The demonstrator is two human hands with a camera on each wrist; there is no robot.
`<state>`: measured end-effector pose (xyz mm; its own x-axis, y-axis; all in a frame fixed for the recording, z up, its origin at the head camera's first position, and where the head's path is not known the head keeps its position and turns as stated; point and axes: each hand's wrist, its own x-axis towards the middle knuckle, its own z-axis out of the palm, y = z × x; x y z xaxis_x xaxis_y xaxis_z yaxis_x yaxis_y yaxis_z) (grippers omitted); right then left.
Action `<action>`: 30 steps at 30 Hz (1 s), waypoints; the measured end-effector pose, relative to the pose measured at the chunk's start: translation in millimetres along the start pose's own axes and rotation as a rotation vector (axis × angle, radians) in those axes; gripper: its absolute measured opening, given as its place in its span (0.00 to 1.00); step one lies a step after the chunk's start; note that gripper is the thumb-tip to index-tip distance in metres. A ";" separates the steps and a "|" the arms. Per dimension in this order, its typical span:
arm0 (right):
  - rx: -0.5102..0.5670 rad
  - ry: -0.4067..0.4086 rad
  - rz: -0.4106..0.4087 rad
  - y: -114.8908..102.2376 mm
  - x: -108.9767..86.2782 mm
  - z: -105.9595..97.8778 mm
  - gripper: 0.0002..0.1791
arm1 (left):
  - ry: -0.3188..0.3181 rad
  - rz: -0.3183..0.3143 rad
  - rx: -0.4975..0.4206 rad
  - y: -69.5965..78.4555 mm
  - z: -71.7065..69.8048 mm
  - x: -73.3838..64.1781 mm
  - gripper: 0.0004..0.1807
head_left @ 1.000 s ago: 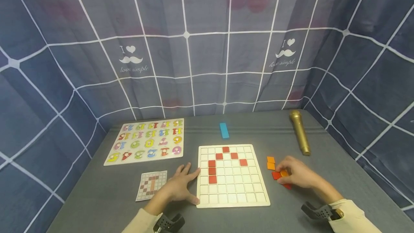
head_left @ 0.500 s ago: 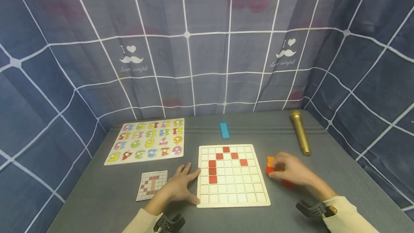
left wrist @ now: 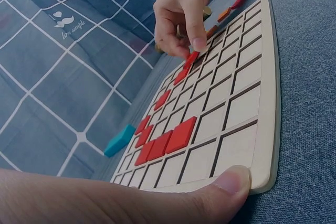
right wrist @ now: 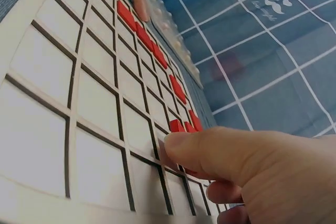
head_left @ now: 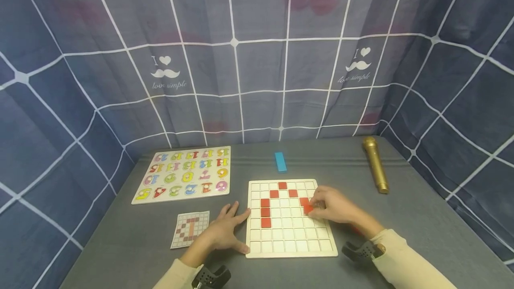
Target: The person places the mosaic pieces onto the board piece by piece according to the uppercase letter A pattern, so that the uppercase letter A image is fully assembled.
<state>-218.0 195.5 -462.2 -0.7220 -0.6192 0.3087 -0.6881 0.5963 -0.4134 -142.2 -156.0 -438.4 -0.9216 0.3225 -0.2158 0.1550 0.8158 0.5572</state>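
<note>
A pale wooden grid board (head_left: 289, 235) lies before me, with several red square tiles (head_left: 265, 212) set in its cells. Thumb and fingers of my right hand (head_left: 335, 204) pinch another red tile (head_left: 308, 209) over a cell near the board's right edge, just below a placed tile. From the left wrist view, that pinched tile (left wrist: 193, 57) is tilted between thumb and fingertips. My left hand (head_left: 225, 231) spreads along the board's left edge, its thumb (left wrist: 231, 179) on the near left corner. The right wrist view has the right thumb (right wrist: 181, 142) hiding most of the held tile.
Orange tiles (left wrist: 224, 14) and a red tile (left wrist: 239, 1) lie right of the board, mostly hidden by the right arm in the head view. A patterned card (head_left: 190, 230), number puzzle (head_left: 221, 186), blue block (head_left: 280, 162) and gold microphone-shaped object (head_left: 375, 164) lie around.
My right hand has picked up a red tile from the loose tiles at the right and carried it left onto the board. The left hand has stayed at the board's edge.
</note>
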 end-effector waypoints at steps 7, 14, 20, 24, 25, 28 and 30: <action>-0.010 -0.018 0.006 -4.3 3.1 2.7 0.11 | 0.005 -0.003 0.005 1.9 -0.3 0.1 0.57; -0.031 -0.034 0.035 -6.9 3.3 3.6 0.11 | 0.006 -0.006 0.003 2.0 -0.3 -0.5 0.57; -0.048 -0.064 0.083 -7.3 1.0 3.1 0.12 | 0.007 -0.008 0.001 1.7 -0.3 -1.3 0.57; -0.052 -0.058 0.086 -7.7 0.1 3.3 0.12 | 0.005 -0.010 0.001 1.1 0.0 -1.5 0.57; -0.055 -0.057 0.086 -7.8 0.0 3.6 0.12 | 0.005 -0.010 0.003 1.0 0.1 -1.4 0.57; -0.057 -0.053 0.081 -8.3 0.0 3.8 0.12 | 0.006 -0.009 0.004 1.0 0.2 -1.4 0.57; -0.061 -0.052 0.079 -8.4 -0.2 3.8 0.12 | 0.007 -0.008 0.002 1.0 0.2 -1.4 0.57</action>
<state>-211.8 188.6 -462.0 -0.7707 -0.5935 0.2318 -0.6333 0.6735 -0.3813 -140.6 -155.6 -437.7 -0.9251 0.3131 -0.2147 0.1485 0.8190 0.5543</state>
